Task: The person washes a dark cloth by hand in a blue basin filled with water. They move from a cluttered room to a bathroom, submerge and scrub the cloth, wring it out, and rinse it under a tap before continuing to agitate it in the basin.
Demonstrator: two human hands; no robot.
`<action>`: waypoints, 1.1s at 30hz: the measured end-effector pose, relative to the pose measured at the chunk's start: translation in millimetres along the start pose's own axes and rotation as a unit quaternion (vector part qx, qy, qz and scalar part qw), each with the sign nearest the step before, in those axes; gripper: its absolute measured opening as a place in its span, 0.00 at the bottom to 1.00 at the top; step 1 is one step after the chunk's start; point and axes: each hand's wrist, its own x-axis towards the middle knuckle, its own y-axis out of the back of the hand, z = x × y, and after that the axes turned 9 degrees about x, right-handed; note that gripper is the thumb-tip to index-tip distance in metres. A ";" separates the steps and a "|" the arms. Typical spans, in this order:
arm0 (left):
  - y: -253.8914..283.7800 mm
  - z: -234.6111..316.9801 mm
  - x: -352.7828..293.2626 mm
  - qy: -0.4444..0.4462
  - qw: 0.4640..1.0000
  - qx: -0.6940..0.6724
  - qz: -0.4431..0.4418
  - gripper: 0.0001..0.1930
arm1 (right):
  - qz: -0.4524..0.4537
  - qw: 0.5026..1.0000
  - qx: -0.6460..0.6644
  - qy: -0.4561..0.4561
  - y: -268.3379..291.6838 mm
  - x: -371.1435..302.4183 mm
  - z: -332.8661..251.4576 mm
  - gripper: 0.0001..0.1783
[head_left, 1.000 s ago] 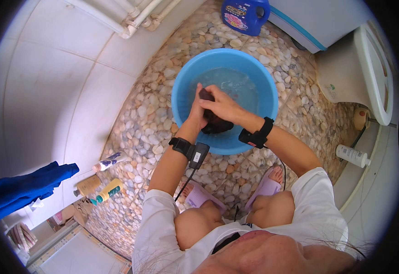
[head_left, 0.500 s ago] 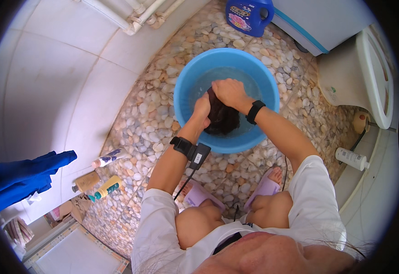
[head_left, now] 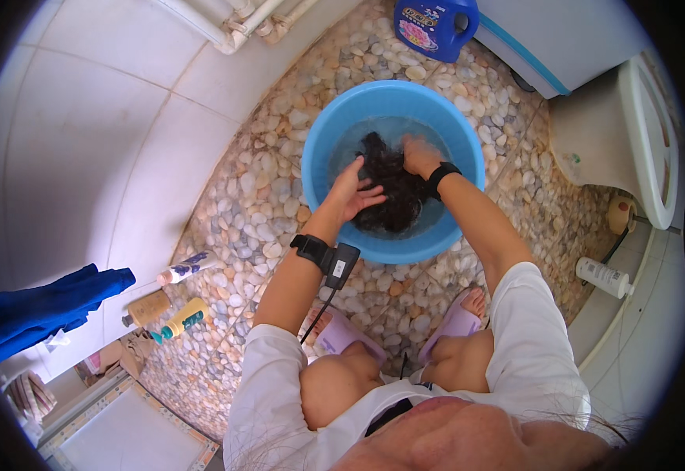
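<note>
A dark brown, wet mass of hair that looks like a wig lies spread out in the water of a round blue basin. My left hand is at its left edge, the fingers spread apart and touching the strands without closing on them. On the far right side of the hair, my right hand reaches down into the water. Its fingertips are hidden by the water and the hair, so their grip does not show. Both wrists wear black straps, and the left one carries a small box with a cable.
The basin stands on a pebble-patterned floor. Beyond it is a blue detergent bottle. Several bottles, one of them yellow, lie at the left by a hanging blue cloth. A white bottle lies at the right.
Both hands held the hair bunched up between them; now it has spread out in the water. My left fingers have opened, and my right hand has shifted right and lower into the basin.
</note>
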 end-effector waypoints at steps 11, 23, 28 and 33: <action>-8.5 2.1 19.6 -0.020 0.993 0.014 -0.114 0.32 | -0.078 0.848 0.488 0.193 17.4 -92.4 -54.8 0.19; -25.9 -15.1 4.4 -0.099 0.968 0.214 0.085 0.16 | 0.026 0.987 0.014 0.156 14.0 -25.8 -13.2 0.16; 3.2 -18.8 22.0 -0.210 0.946 0.200 0.143 0.21 | 0.104 0.984 0.107 0.099 8.5 -4.3 1.6 0.24; 2.2 -17.1 -4.3 -0.275 0.817 0.496 0.103 0.26 | -0.052 0.974 0.045 0.218 22.6 -4.3 26.4 0.18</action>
